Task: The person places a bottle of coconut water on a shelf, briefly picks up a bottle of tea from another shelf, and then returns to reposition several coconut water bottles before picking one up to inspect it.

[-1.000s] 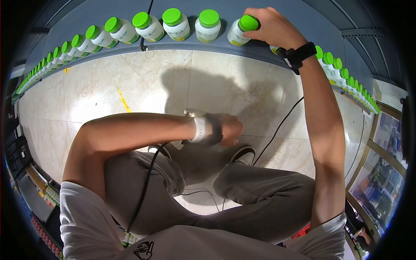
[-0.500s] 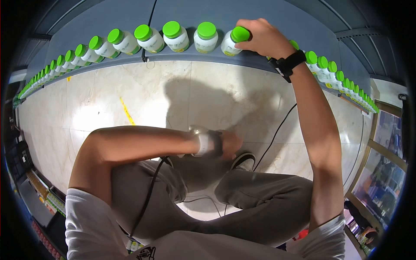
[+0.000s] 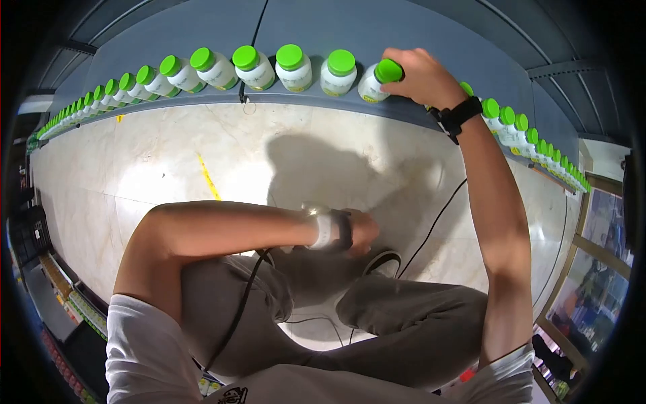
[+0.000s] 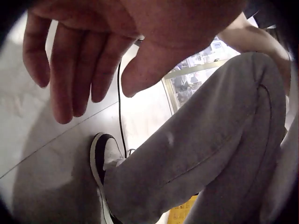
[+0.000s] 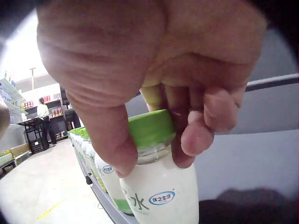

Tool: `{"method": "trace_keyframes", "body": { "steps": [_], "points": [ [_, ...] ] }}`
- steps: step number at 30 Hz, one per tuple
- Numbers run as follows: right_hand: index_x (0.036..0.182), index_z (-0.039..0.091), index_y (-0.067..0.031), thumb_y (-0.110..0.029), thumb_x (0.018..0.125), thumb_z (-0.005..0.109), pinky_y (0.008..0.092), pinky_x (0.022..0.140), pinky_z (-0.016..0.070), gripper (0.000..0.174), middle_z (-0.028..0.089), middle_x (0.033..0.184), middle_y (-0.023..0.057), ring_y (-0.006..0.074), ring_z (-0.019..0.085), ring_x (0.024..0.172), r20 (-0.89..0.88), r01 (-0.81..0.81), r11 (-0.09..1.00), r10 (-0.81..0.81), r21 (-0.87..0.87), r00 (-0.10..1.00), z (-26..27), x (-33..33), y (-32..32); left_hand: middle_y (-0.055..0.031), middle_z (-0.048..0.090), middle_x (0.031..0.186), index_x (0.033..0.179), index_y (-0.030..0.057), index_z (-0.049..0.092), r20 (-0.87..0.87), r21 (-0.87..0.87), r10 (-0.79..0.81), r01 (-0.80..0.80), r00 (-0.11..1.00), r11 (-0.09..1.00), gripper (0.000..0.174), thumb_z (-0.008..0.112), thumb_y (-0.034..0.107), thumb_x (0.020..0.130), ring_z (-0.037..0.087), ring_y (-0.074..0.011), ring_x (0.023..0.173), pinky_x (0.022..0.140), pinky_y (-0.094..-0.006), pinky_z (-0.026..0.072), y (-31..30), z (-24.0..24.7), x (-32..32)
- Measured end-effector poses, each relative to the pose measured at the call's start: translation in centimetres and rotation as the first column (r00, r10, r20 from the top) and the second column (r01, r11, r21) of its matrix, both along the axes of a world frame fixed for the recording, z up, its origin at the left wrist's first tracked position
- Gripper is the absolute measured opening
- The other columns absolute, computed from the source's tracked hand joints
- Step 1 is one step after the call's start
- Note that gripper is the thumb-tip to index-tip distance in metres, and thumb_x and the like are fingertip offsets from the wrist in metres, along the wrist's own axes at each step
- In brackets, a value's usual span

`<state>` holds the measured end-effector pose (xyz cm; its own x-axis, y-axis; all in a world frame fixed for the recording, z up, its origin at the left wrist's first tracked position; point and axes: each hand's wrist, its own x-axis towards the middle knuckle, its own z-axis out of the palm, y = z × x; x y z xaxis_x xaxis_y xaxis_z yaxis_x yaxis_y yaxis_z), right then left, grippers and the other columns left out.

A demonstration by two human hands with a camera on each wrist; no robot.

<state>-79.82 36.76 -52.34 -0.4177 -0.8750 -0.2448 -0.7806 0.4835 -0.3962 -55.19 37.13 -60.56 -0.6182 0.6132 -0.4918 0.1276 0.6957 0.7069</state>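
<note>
My right hand (image 3: pixel 429 77) holds a white bottle (image 3: pixel 372 89) with a green screw cap on the shelf (image 3: pixel 336 27). In the right wrist view the thumb (image 5: pixel 112 144) lies on one side of the green cap (image 5: pixel 152 128) and the fingers curl round the other side. The bottle (image 5: pixel 163 198) stands upright, its label facing the camera. Just left of it is a like bottle (image 3: pixel 338 79), with a small gap between. My left hand (image 3: pixel 363 232) hangs over the floor in front of my knees; the left wrist view shows its fingers (image 4: pixel 65 79) loosely extended, holding nothing.
A curved-looking row of like bottles (image 3: pixel 245 71) runs left along the shelf edge, and more bottles (image 3: pixel 506 121) run right past my forearm. A black cable (image 3: pixel 434 225) crosses the pale floor. Glass-fronted panels (image 3: pixel 595 236) stand at the right.
The bottle in my right hand has come leftward, closer to the bottle beside it. The head view has shifted, showing the row lower in the picture. My left hand still hangs free.
</note>
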Motion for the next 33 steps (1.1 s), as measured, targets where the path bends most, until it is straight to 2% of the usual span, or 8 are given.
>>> {"method": "trace_keyframes", "body": {
  "steps": [7,11,14,17,20,24,27,33],
  "points": [
    [0.104,0.056,-0.0097,-0.019,0.07,0.072,0.0386,0.07,0.0457,0.038,0.06,0.08,0.0114,0.0302,0.056,0.078,-0.194,-0.094,0.971,0.05,-0.221,0.98,-2.4,-0.5,1.0,-0.0112,0.062,0.065,0.074,0.0088,0.064,0.07,-0.037,0.067,-0.065,0.995,0.997,0.012,0.061,0.02,0.073,0.061,-0.0308,0.064,0.062,-0.042,0.0472,-0.9,0.9,-0.6],
    [0.12,0.05,-0.0102,-0.021,0.068,0.075,0.0343,0.072,0.0449,0.058,0.055,0.079,0.0085,0.0242,0.053,0.081,0.088,0.059,0.998,-0.058,-0.002,0.994,2.7,-1.5,1.8,-0.0117,0.062,0.07,0.08,0.0101,0.061,-0.105,0.107,0.081,-0.07,0.991,0.992,0.008,0.062,0.017,0.076,0.061,-0.0328,0.072,0.065,-0.0443,0.0467,-0.4,-1.0,0.8],
    [0.114,0.054,-0.0075,-0.027,0.072,0.066,0.041,0.084,0.0453,0.048,0.062,0.101,0.0197,0.0333,0.059,0.095,-0.135,0.035,0.996,-0.046,-0.087,0.99,7.4,-3.6,4.4,-0.0129,0.062,0.072,0.083,0.01,0.06,0.084,0.035,-0.005,0.002,0.996,0.999,0.011,0.062,0.019,0.077,0.06,-0.0341,0.073,0.066,-0.0451,0.0466,-1.0,1.9,-0.6],
    [0.116,0.052,-0.0096,-0.019,0.067,0.076,0.0367,0.074,0.0458,0.056,0.058,0.086,0.0099,0.0266,0.055,0.086,-0.217,0.132,0.99,-0.117,0.052,0.969,4.2,-6.7,8.2,-0.0143,0.062,0.076,0.082,0.0054,0.059,-0.043,0.038,0.043,-0.041,0.998,0.998,0.017,0.062,0.022,0.078,0.06,-0.0341,0.077,0.068,-0.0446,0.0464,-1.5,0.4,0.1],
    [0.113,0.052,-0.009,-0.017,0.066,0.075,0.0395,0.077,0.0467,0.053,0.061,0.093,0.0117,0.029,0.056,0.093,-0.205,0.093,0.962,-0.039,0.257,0.978,1.8,-7.5,9.7,-0.0147,0.062,0.078,0.08,0.0041,0.059,-0.03,0.014,0.044,-0.044,0.999,0.999,0.019,0.063,0.023,0.078,0.059,-0.0342,0.08,0.07,-0.0442,0.0463,-1.0,0.0,0.2],
    [0.102,0.056,-0.0068,-0.012,0.067,0.071,0.0408,0.078,0.0465,0.039,0.062,0.093,0.0128,0.0323,0.055,0.097,-0.209,0.125,0.984,-0.098,0.123,0.973,0.1,-7.0,10.1,-0.0145,0.061,0.075,0.078,0.0045,0.059,-0.017,0.023,0.049,-0.048,0.999,0.999,0.018,0.062,0.022,0.077,0.06,-0.034,0.076,0.069,-0.0434,0.0466,-0.5,0.1,0.4],
    [0.097,0.057,-0.0066,-0.011,0.067,0.069,0.041,0.077,0.0462,0.033,0.062,0.089,0.0122,0.0327,0.055,0.095,-0.078,0.026,0.995,-0.018,0.101,0.997,2.3,-5.1,8.7,-0.0145,0.061,0.074,0.077,0.0048,0.059,0.007,0.026,0.045,-0.045,0.999,0.999,0.017,0.062,0.022,0.076,0.06,-0.034,0.075,0.068,-0.043,0.0466,-0.7,-0.4,0.1],
    [0.097,0.058,-0.0082,-0.012,0.067,0.069,0.0397,0.075,0.0466,0.032,0.062,0.088,0.0108,0.0304,0.055,0.094,-0.146,-0.078,0.997,0.079,0.015,0.986,1.4,-3.3,7.3,-0.0161,0.062,0.072,0.074,0.0045,0.062,-0.007,0.084,0.082,-0.081,0.997,0.993,0.017,0.059,0.021,0.075,0.061,-0.0348,0.072,0.067,-0.0438,0.0485,-0.9,-0.6,-0.1]
  ]
}}
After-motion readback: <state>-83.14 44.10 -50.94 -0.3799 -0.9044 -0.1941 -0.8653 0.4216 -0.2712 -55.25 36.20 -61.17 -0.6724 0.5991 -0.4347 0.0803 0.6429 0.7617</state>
